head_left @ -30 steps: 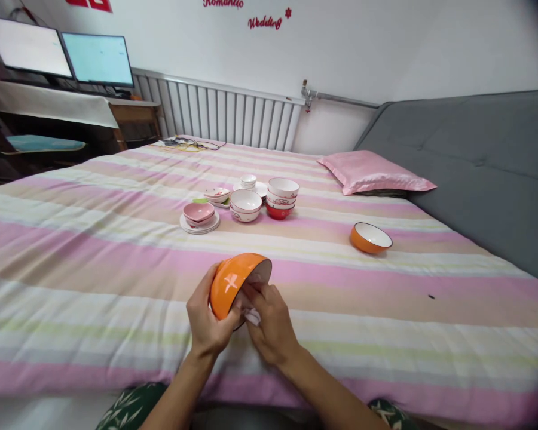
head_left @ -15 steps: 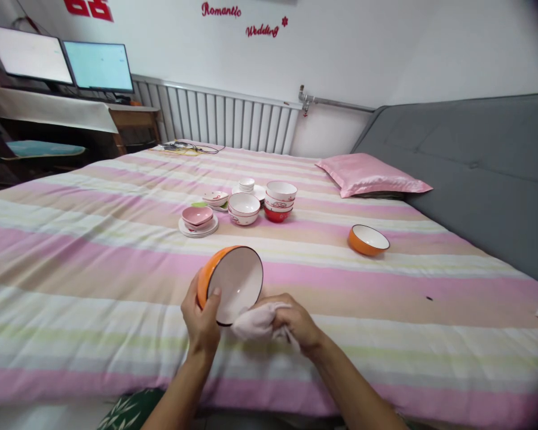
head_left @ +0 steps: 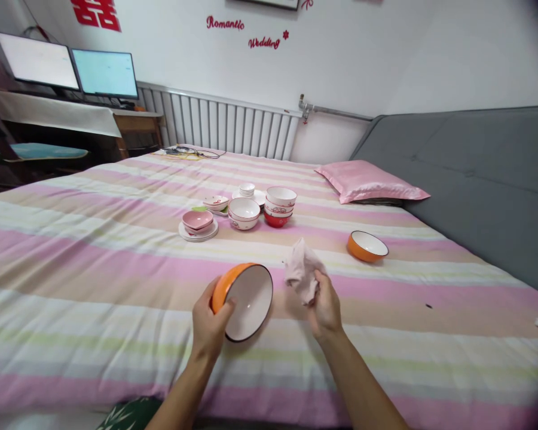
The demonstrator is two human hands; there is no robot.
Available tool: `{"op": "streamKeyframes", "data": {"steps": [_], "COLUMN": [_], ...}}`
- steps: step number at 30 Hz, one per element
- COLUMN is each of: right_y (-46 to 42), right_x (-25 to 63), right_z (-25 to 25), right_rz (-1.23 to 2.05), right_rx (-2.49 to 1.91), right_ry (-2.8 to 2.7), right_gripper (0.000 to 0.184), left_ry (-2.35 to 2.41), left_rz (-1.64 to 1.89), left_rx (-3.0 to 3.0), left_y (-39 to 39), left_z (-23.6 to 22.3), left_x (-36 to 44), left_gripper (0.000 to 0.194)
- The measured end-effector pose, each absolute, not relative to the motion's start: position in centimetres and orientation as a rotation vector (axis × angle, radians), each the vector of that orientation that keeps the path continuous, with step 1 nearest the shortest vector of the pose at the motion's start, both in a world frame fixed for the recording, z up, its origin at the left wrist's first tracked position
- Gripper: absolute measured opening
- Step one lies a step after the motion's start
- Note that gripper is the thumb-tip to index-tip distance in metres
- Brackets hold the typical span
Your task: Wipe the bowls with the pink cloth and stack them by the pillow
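Note:
My left hand [head_left: 210, 319] grips an orange bowl [head_left: 250, 304] with a white inside and dark rim. The bowl is tilted, its opening facing right, and my thumb lies over the rim. To the right of it, apart from the bowl, my right hand [head_left: 327, 307] is closed on a pale pink cloth [head_left: 302, 272], which is bunched up above the fingers. A second orange bowl [head_left: 367, 246] rests on the bed farther to the right.
On the striped bedsheet [head_left: 116, 280] stand stacked white-and-red bowls [head_left: 280, 206], two nested white bowls [head_left: 244, 214], pink dishes [head_left: 198, 220] on plates, and small white cups [head_left: 247, 189]. A pink pillow [head_left: 372, 180] lies by the grey headboard [head_left: 479, 155]. Cables [head_left: 190, 153] lie at the back.
My right hand has lifted the cloth off the bowl's lower rim, moving up and right. The orange bowl in my left hand has shifted slightly right and down in view.

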State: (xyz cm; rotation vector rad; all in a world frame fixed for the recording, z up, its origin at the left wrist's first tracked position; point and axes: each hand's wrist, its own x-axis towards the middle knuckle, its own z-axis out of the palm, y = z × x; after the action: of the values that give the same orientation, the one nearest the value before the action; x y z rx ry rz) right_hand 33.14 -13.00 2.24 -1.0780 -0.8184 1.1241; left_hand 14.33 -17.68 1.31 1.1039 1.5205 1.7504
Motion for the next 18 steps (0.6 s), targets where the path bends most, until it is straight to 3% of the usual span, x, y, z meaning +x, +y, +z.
{"op": "streamKeyframes", "data": {"steps": [3, 9, 15, 18], "right_y": [-13.8, -16.2, -17.0, -16.4], "right_x": [32.4, 31.4, 32.1, 32.8], "right_z": [2.4, 3.6, 5.2, 5.5], "right_rz": [1.033, 0.626, 0.694, 0.885], "right_rx": [-1.045, -0.799, -0.653, -0.585], "right_ry": [-0.956, -1.814, -2.087, -1.929], "right_gripper": [0.035, 0.045, 0.054, 0.046], "left_ry": [1.571, 1.651, 1.565, 1.539], "left_rz": [1.537, 1.410, 1.363, 1.331], "left_rx": [1.322, 1.509, 1.609, 1.656], "left_y": [-18.1, -18.6, -18.7, -18.9], "left_z": [1.5, 1.7, 1.9, 2.3], "left_x": [15.2, 16.1, 15.9, 16.0], "left_gripper": [0.048, 0.051, 0.037, 0.043]}}
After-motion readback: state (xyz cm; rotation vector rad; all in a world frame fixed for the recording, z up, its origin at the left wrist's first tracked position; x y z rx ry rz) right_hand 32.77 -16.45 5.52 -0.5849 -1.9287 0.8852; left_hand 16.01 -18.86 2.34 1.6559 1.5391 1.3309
